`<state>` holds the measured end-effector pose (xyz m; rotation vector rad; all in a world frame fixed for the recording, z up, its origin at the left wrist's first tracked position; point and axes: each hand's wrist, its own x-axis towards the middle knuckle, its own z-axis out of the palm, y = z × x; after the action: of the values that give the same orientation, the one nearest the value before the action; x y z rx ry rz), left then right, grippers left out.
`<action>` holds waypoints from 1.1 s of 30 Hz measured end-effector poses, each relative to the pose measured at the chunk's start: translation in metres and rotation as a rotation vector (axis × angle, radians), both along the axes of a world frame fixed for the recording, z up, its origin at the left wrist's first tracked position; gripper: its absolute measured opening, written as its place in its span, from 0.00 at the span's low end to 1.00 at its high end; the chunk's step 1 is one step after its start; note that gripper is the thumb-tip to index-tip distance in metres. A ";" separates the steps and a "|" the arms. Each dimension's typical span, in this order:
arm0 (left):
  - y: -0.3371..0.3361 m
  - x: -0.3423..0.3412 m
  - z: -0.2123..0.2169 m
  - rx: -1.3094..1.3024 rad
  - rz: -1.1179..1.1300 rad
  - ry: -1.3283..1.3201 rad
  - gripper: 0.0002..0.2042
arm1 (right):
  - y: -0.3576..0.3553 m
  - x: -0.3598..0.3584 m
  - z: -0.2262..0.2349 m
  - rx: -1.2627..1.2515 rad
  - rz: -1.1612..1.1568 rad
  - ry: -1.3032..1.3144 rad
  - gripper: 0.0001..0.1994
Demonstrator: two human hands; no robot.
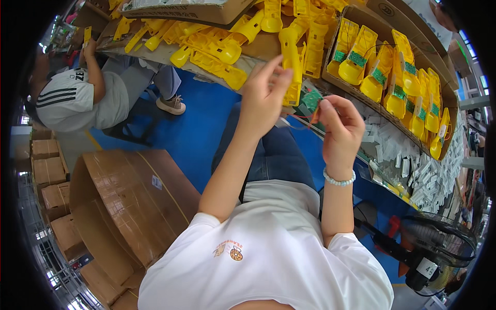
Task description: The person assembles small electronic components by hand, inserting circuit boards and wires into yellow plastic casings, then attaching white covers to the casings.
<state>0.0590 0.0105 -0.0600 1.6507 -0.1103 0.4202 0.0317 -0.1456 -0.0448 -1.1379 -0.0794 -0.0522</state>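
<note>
My left hand (pixel 262 98), a little blurred, is closed on a long yellow plastic shell (pixel 291 51) at the table's near edge. The shell stands roughly upright in the picture, its lower end close to my right hand. Between the thumb and fingers of my right hand (pixel 341 124) is a small green circuit board (pixel 311 100) with thin wires hanging from it. The board is beside the shell's lower end; whether they touch I cannot tell.
Loose yellow shells (pixel 217 49) heap along the table, under a cardboard box (pixel 186 11). At right, a cardboard tray (pixel 338 82) holds several shells with green boards. White small parts (pixel 434 173) pile beyond it. A co-worker (pixel 77 98) sits left; a large carton (pixel 134 186) and fan (pixel 439 237) flank me.
</note>
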 end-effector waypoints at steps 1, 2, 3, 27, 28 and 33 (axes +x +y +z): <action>-0.007 0.019 -0.005 0.194 0.095 0.063 0.25 | -0.009 -0.002 0.000 -0.066 -0.088 -0.034 0.05; -0.014 0.028 -0.003 0.195 0.094 0.063 0.25 | -0.013 -0.005 0.000 -0.064 -0.090 -0.033 0.05; -0.021 0.035 -0.001 0.470 0.176 0.122 0.27 | -0.017 -0.008 0.001 -0.091 -0.111 -0.053 0.05; 0.063 -0.040 0.068 -0.375 -0.157 0.092 0.12 | 0.004 0.016 0.048 -0.751 0.027 -0.644 0.08; 0.068 -0.042 0.069 -0.374 -0.155 0.083 0.12 | 0.005 0.015 0.052 -0.814 -0.008 -0.740 0.07; 0.071 -0.053 0.083 -0.088 -0.250 0.221 0.16 | 0.002 0.025 0.054 -0.898 0.348 -0.820 0.04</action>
<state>0.0065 0.0817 0.0230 1.5622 -0.1294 0.0513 0.0563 -0.1435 0.0092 -1.9153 -1.1183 -0.1835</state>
